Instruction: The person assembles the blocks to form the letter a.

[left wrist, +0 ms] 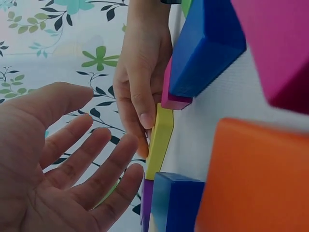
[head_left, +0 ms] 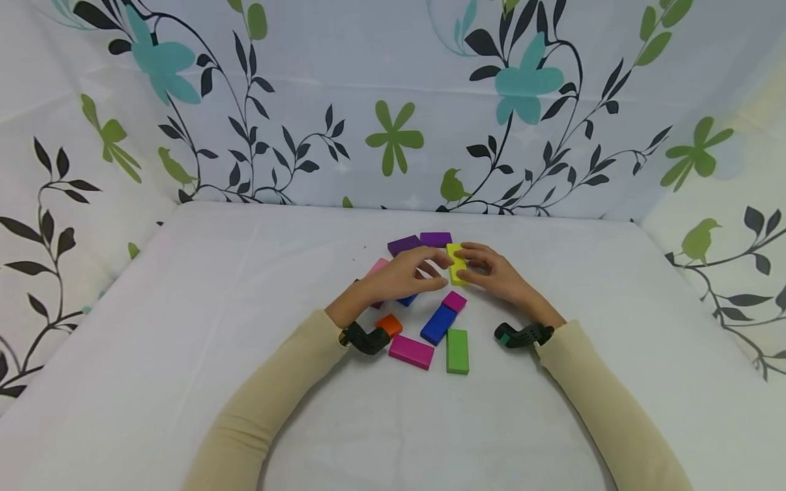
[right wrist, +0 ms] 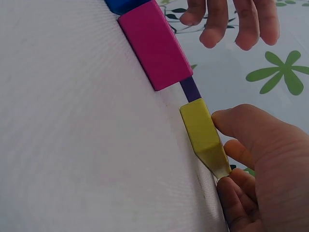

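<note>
My right hand (head_left: 491,273) is at a yellow block (head_left: 457,264) on the table, its thumb and fingertips gripping the block's edges. In the right wrist view the thumb (right wrist: 241,121) lies along one edge of the yellow block, with curled fingers at its end. My left hand (head_left: 408,276) hovers just left of it with fingers spread and slightly bent, holding nothing. In the left wrist view its palm (left wrist: 53,183) faces the yellow block (left wrist: 161,140). Two purple blocks (head_left: 436,239) lie beyond the hands. A pink block (head_left: 377,266) is partly hidden behind the left hand.
Nearer me lie a blue block (head_left: 439,324) with a magenta block (head_left: 454,301) at its end, a green block (head_left: 457,351), a longer magenta block (head_left: 411,352) and an orange block (head_left: 389,324). Another blue block (head_left: 407,300) shows under the left hand. A patterned cloth (head_left: 344,82) hangs behind.
</note>
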A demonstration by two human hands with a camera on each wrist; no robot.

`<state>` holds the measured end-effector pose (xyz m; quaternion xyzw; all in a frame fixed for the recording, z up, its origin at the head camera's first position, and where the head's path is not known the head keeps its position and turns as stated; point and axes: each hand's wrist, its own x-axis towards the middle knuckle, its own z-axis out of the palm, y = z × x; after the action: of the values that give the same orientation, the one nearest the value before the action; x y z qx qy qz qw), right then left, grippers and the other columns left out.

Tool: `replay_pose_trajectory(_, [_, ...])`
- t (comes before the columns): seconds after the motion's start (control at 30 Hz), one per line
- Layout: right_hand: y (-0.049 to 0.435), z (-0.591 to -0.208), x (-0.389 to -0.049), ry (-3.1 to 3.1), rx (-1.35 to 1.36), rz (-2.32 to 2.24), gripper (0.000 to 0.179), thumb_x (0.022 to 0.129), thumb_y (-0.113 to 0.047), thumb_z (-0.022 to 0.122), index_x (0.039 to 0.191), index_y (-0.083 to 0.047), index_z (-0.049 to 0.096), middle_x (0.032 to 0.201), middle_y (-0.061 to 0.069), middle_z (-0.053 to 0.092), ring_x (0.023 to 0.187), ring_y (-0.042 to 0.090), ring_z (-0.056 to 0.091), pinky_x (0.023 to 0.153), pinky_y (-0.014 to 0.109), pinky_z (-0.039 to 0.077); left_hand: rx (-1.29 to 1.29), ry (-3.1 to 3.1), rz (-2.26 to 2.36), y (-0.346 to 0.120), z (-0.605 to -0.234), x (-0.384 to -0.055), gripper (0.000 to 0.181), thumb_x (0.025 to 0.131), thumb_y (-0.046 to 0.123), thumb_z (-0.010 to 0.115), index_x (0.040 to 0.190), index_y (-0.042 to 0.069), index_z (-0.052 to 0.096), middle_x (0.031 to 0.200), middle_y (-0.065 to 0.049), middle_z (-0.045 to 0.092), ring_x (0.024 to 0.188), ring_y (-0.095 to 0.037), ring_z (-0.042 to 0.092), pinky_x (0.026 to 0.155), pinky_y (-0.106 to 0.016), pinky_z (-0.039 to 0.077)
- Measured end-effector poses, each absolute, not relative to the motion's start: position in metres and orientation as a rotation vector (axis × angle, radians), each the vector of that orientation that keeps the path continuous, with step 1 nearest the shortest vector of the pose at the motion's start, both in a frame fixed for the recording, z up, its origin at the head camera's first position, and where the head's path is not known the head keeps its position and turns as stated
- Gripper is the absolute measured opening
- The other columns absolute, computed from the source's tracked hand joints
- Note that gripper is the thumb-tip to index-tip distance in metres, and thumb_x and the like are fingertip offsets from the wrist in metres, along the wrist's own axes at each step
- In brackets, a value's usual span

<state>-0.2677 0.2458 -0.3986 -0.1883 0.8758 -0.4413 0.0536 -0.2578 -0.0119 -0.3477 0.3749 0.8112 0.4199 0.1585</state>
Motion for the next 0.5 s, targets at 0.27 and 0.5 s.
replay_pose_trajectory(0.27, [0.246,-0.398,-0.269,2.661,-0.636,-1.346,0.047,0.103,-0.006,0.064,0.148,0.008,0.053,0.165,0.028,0.035,0.143,0.050,0.046,0.122,0.061,0.033,1.086,2.298,1.099,-0.004,-0.350,-0.256,0.044,0.103,0.015,0.068,0.142,-0.001,0.056,0.140,-0.018,0.060,0.124,-0.029,0.067,0.102,-0.033,0.056])
replay_pose_trajectory(0.5, [0.248,-0.397,-0.267,2.665,-0.659,-1.362,0.047,0.103,-0.003,0.063,0.147,0.009,0.052,0.164,0.029,0.035,0.142,0.051,0.047,0.121,0.061,0.035,1.127,2.281,0.966,0.008,-0.348,-0.256,0.039,0.102,0.013,0.069,0.137,-0.002,0.060,0.136,-0.018,0.062,0.123,-0.028,0.067,0.102,-0.031,0.056])
